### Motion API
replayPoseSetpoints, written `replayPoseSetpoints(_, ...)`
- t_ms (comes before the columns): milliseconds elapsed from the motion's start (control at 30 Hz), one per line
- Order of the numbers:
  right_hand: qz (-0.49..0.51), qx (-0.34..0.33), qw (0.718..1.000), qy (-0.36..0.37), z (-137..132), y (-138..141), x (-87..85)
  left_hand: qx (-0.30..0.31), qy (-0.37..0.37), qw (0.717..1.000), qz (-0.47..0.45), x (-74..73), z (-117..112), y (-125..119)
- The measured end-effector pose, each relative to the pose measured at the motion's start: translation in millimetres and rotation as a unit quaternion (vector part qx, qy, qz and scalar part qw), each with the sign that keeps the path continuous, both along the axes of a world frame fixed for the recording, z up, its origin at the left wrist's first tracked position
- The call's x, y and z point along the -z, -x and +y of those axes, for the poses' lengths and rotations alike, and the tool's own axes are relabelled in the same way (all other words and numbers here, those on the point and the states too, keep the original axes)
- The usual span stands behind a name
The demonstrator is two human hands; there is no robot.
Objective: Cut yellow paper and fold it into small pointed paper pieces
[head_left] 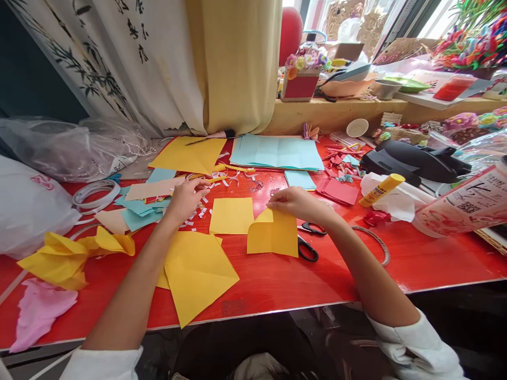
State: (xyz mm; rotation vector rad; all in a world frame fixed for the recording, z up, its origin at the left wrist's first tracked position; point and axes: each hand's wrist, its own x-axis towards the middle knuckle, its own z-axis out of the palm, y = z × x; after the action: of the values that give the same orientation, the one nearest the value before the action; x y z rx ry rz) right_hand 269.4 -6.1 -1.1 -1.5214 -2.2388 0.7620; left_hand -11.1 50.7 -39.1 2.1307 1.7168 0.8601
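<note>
My right hand [295, 203] pinches the top corner of a folded yellow-orange paper sheet [273, 235] that hangs over the red table [277, 285]. My left hand [186, 199] is loosely curled over small white paper scraps [198, 214], beside a pile of peach and light blue sheets [146, 198]; whether it holds a scrap is unclear. A flat yellow square [232, 215] lies between my hands. A larger folded yellow sheet [196, 274] lies near the front edge. Black-handled scissors [309, 240] rest just behind the held paper.
Light blue sheets [277, 153] and a yellow sheet [188, 154] lie at the back. A glue stick [381, 190], red paper pieces [338, 191], a black device [412, 161], tape rolls [95, 192], plastic bags [27, 206], crumpled yellow paper [71, 256] and pink paper [39, 311] surround the area.
</note>
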Motion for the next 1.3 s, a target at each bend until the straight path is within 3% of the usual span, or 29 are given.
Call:
replayPoseSetpoints(167, -0.005, 0.000, 1.000, 0.002, -0.6, -0.3, -1.4, -0.042, 0.018, 0.999, -0.022, 3.3, 2.2, 3.2)
replayPoseSetpoints(467, -0.014, 0.003, 1.000, 0.004, -0.7, -1.2, -2.1, 0.006, 0.029, 0.997, -0.065, 6.0, 3.7, 6.8)
replayPoseSetpoints(767, -0.019, 0.000, 1.000, 0.011, -0.3, -0.5, -0.5, -0.021, 0.023, 0.998, -0.056, 3.3, 2.1, 3.7)
replayPoseSetpoints(1133, -0.025, 0.000, 1.000, 0.014, -0.2, -0.5, -0.1, 0.032, 0.050, 0.987, -0.152, 6.0, 7.3, 7.2)
replayPoseSetpoints(1300, -0.022, -0.001, 1.000, 0.016, 0.3, 0.2, 0.2, -0.014, 0.040, 0.995, -0.087, 7.0, 5.9, 6.6)
